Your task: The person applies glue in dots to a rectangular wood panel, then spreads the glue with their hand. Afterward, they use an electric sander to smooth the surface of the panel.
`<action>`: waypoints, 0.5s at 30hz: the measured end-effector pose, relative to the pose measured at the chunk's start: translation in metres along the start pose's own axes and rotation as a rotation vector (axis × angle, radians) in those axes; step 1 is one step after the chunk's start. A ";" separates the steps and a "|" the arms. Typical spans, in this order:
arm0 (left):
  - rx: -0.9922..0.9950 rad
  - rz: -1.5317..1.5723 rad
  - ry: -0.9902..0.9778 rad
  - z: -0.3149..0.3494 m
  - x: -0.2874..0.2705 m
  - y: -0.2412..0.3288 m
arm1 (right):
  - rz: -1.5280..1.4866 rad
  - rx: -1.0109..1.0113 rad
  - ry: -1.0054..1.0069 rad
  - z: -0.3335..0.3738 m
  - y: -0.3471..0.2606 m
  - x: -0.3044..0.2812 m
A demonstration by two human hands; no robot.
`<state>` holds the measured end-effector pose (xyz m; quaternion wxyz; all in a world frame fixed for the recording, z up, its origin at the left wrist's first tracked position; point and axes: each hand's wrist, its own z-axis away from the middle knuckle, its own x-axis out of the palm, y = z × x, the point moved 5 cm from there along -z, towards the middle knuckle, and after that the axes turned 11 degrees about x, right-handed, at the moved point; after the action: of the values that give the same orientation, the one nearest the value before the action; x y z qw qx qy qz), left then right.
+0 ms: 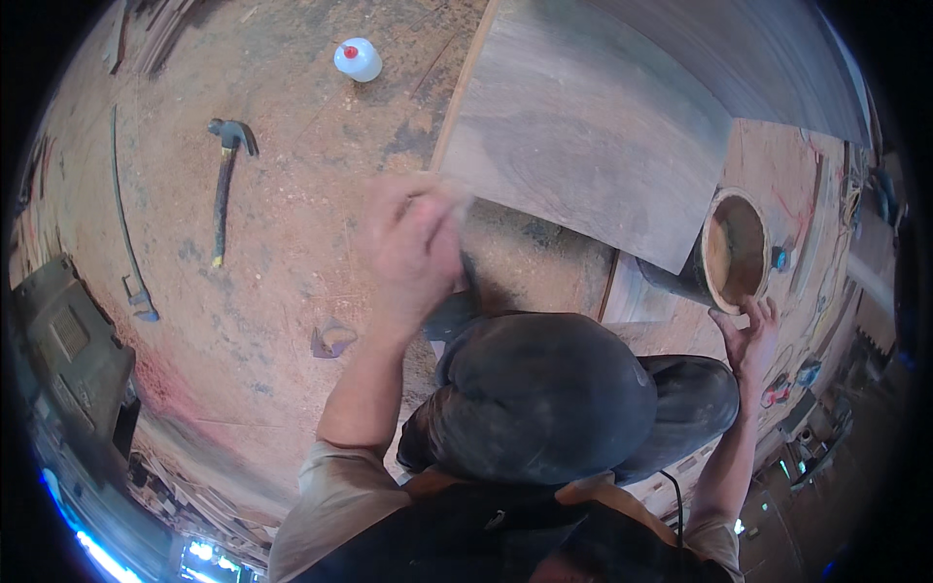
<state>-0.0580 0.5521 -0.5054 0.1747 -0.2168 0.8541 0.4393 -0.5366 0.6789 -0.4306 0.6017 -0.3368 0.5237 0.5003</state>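
Observation:
My left hand (pixel 418 243) is raised over the floor, beside the near left corner of a large brown wooden panel (pixel 593 117). Its fingers are curled and smeared by motion; a pale blur shows at their tips, but what they hold is unclear. My right hand (pixel 748 335) has its thumb and fingers at the near rim of a round dark bucket (pixel 736 248) with a crusted, pale brown inside. The bucket is tipped, its mouth turned to the right. Its dark side reaches left, close to the panel's corner.
A claw hammer (pixel 224 189) lies on the dusty floor (pixel 282 282) to the left, with a thin bar-like tool (pixel 126 214) beyond it. A white bottle with a red cap (pixel 358 60) stands farther ahead. A dark plastic case (pixel 73 335) is at far left. Wood strips (pixel 165 34) lie upper left.

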 end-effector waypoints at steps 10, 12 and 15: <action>0.236 -0.413 -0.383 0.021 0.013 0.007 | -0.048 -0.050 0.033 0.002 0.005 0.002; 0.151 -0.417 -0.567 0.034 0.019 0.003 | -0.053 -0.040 0.063 0.003 0.006 0.003; 0.200 -0.463 -0.517 0.039 0.017 0.005 | -0.081 -0.013 0.055 0.003 0.010 0.006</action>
<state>-0.0707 0.5837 -0.5318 0.5002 -0.2682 0.7486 0.3426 -0.5453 0.6856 -0.4345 0.6047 -0.3750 0.5227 0.4696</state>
